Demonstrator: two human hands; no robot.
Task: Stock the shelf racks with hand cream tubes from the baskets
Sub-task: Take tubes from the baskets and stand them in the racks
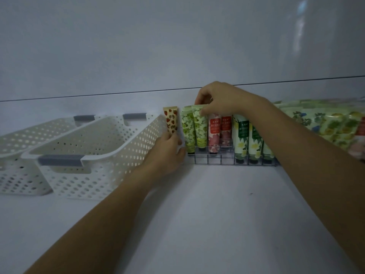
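Observation:
A clear gridded rack [214, 159] stands on the white shelf against the back wall, holding upright hand cream tubes: green leafy, pink-red [214, 128] and white-green [241, 135] ones. My left hand [167, 153] grips the lower end of a cream tube with a strawberry print [171, 120], upright at the rack's left end. My right hand [219, 98] pinches the top of a green leafy tube [199, 125] that stands in the rack's left part. Two white perforated baskets [94, 155] sit to the left; their visible insides show no tubes.
Further racks with green and floral tubes [331, 125] run along the wall to the right. The second basket [17, 143] lies at the far left. A bare white shelf surface [217, 214] stretches in front of the rack.

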